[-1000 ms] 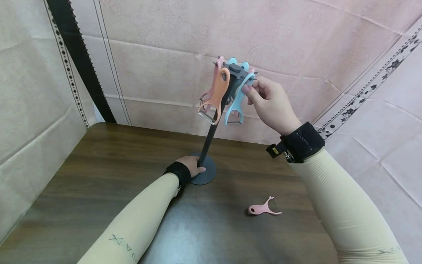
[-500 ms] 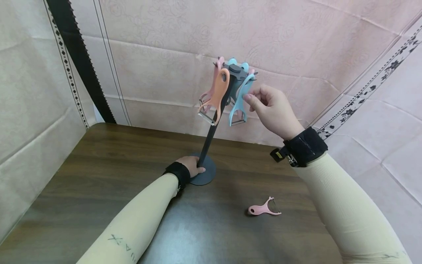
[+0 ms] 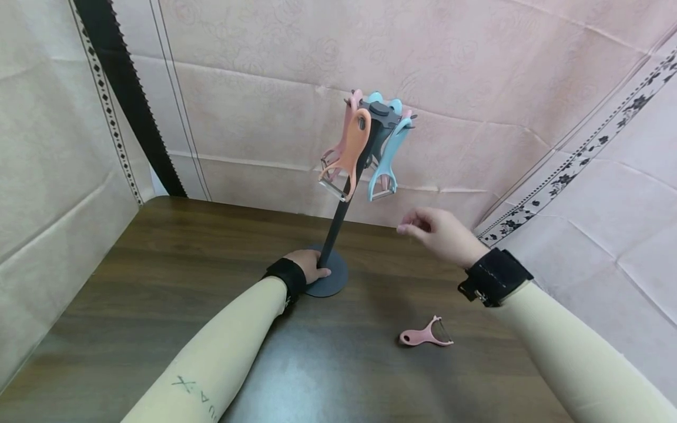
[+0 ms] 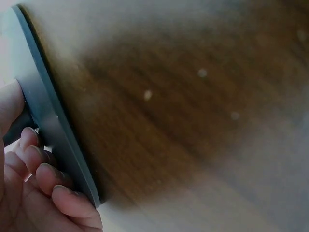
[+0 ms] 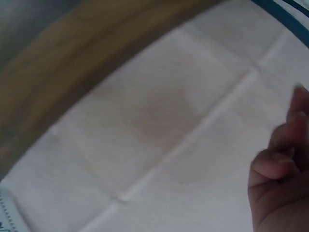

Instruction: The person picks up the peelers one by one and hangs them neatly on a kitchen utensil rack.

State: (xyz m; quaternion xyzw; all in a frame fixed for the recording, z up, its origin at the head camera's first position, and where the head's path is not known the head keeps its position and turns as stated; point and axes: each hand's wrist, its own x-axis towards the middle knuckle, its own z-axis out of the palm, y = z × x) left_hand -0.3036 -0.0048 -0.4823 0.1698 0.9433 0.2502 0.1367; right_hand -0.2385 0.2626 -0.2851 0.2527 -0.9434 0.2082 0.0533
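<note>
A dark grey rack stand (image 3: 333,232) with a round base rises from the table, leaning right in the head view. My left hand (image 3: 307,265) grips the foot of its pole, thumb and fingers on either side; the left wrist view shows curled fingers (image 4: 53,179) against the base. From the hooks hang an orange peeler (image 3: 350,150), a light blue peeler (image 3: 390,155), a pink peeler (image 3: 337,151) and others partly hidden behind. Below and right of the blue peeler, my right hand (image 3: 443,235) is in the air with loosely bent fingers, holding nothing.
One pink peeler (image 3: 418,336) lies on the brown wooden table (image 3: 185,282), right of the stand's base. Pale patterned cloth (image 3: 254,111) hangs behind the table and along both sides. A black strip (image 3: 127,88) runs down the cloth at the left.
My right hand has let go of the light blue peeler and moved down, away from the rack. That peeler now hangs from its hook. My left hand stays on the pole.
</note>
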